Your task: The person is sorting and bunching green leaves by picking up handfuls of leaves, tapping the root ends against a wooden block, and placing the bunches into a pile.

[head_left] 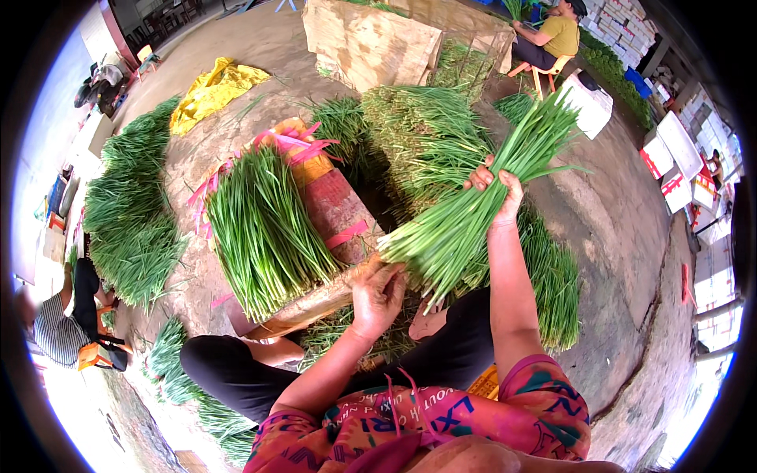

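My right hand (pixel 497 189) is wrapped round a thick bunch of garlic chives (pixel 465 225), holding it aslant with the leaf tips to the upper right and the pale stem ends to the lower left. My left hand (pixel 378 298) is beside those stem ends, its fingers curled together; what they pinch, if anything, is too small to make out. In front of me a low bench (pixel 335 201) carries a neat pile of garlic chives (pixel 268 229), stem ends toward me. Pink ties (pixel 296 146) lie at its far end.
More chives (pixel 422 130) are heaped behind the bench, in a row (pixel 130 213) at left, and beside my right leg (pixel 552 284). A yellow sack (pixel 213 94) lies on the floor. One person (pixel 556 35) sits at far right, another (pixel 67 323) at left. Wooden boards (pixel 371 43) stand behind.
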Available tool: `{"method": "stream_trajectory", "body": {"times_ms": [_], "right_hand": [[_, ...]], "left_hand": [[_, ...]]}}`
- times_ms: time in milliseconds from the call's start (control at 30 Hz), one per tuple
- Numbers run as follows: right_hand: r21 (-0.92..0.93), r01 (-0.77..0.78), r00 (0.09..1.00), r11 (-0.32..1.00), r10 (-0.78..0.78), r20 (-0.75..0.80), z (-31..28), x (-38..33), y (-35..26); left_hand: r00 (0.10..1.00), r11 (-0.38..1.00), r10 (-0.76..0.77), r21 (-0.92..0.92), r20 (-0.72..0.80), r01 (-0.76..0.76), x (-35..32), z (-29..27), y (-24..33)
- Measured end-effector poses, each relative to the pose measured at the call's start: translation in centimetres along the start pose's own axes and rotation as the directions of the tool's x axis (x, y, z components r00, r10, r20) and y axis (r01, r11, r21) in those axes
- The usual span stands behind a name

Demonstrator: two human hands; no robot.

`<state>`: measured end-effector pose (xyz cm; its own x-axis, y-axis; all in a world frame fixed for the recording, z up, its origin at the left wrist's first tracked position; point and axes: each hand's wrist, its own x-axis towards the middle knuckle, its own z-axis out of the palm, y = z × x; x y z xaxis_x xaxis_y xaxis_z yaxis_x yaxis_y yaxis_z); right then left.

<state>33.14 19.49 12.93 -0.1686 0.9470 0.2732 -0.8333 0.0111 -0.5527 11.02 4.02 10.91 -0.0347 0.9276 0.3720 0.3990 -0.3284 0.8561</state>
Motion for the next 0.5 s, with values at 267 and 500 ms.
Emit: {"method": "stream_trajectory", "body": {"times_ms": [267,500], "right_hand": [[0.086,-0.055,0.995,0.995,0.047,0.092,0.1,-0.1,0.4],[0.164,-0.171,0.972,0.972,0.139,0.191,0.3,-0.2,1.6]], "left_hand": [[0.995,0.999,-0.032,-0.002,0.094,0.032,3.2,-1.7,-0.5],[0.896,0.971,0.24,-0.11,0.375,-0.213,5.7,-1.9,-0.8]]}}
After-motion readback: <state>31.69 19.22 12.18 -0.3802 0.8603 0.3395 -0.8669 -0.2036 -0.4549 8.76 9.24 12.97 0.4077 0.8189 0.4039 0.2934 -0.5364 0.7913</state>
